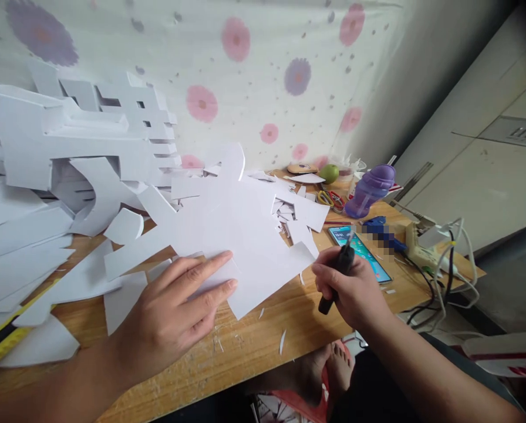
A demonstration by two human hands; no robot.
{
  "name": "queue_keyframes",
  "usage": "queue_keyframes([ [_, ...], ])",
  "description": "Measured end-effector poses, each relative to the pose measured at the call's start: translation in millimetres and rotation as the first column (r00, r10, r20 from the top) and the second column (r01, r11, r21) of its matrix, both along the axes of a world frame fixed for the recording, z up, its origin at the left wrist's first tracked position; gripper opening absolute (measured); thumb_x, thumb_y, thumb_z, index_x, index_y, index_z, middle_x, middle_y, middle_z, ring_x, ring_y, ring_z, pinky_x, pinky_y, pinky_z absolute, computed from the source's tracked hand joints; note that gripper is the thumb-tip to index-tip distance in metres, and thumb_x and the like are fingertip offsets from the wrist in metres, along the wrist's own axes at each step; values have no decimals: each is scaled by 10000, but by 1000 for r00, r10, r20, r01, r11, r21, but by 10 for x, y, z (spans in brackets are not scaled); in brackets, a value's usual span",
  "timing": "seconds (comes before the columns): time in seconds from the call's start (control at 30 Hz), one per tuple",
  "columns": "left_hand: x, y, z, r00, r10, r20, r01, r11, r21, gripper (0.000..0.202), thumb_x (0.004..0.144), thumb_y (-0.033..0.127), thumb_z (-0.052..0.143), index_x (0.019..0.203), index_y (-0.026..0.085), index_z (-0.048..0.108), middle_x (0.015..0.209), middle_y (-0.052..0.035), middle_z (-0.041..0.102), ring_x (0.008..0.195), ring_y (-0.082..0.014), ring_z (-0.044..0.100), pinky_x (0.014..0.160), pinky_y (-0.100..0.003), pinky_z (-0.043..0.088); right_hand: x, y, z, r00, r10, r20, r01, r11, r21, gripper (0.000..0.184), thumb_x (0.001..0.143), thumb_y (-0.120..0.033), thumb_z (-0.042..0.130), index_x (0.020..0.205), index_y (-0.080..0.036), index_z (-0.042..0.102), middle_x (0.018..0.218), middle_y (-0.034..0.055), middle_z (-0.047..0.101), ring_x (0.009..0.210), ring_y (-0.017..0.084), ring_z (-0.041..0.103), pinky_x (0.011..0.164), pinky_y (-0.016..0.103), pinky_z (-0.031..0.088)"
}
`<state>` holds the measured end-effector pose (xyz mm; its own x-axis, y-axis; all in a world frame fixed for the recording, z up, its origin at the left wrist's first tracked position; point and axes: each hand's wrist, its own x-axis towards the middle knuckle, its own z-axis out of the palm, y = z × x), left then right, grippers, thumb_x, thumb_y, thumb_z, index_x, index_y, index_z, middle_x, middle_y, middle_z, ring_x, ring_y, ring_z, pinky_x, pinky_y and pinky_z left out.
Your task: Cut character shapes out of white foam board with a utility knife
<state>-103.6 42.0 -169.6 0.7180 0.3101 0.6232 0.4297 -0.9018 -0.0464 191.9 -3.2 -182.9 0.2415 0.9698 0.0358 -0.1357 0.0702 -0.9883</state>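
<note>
A large white foam board piece (228, 229) with cut-out edges lies across the middle of the wooden table (192, 376). My left hand (179, 311) rests on its lower left part, fingers stretched out and pressing it flat. Beside the board's right corner, my right hand (351, 288) is closed around a craft knife (343, 264) with a black handle. The knife's thin tip points up and away from the board, over a phone with a lit screen (368, 258). Small white offcuts (282, 342) lie near the table's front edge.
White foam board structures (78, 129) and loose pieces (20, 235) crowd the left. A yellow cutter (7, 341) lies at lower left. At the right are scissors (331, 198), a purple bottle (368, 191), a blue glue gun (380, 226) and a power strip (421, 247) with cables.
</note>
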Motion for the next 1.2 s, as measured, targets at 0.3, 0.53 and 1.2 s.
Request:
queue_keyframes([
  [0.3, -8, -3, -8, 1000, -14, -14, 14, 1000, -7, 413, 796, -62, 556, 1158, 132, 610, 1422, -145, 483, 1120, -268, 530, 911, -458, 507, -13, -9, 24, 992, 82, -94, -87, 995, -47, 301, 701, -345, 808, 903, -161, 683, 470, -57, 524, 419, 93, 462, 459, 241, 349],
  [0.53, 1, 53, -38, 1000, -9, -28, 8, 1000, -25, 433, 826, -51, 521, 1184, 177, 608, 1406, -120, 490, 1155, -252, 533, 961, -428, 499, -192, 33, 85, 990, -7, -137, -7, 995, -99, 293, 598, -324, 859, 682, -160, 631, 484, -25, 579, 438, 100, 508, 456, 235, 380],
  [1.2, 23, 39, -28, 996, 39, 85, -29, 993, -114, 473, 863, -46, 479, 1256, 189, 595, 1352, -115, 526, 1155, -207, 579, 980, -347, 502, 179, -166, 106, 866, 462, 189, -476, 879, 31, 313, 892, -465, 610, 1105, -293, 460, 955, 19, 506, 758, 157, 540, 698, 317, 467],
])
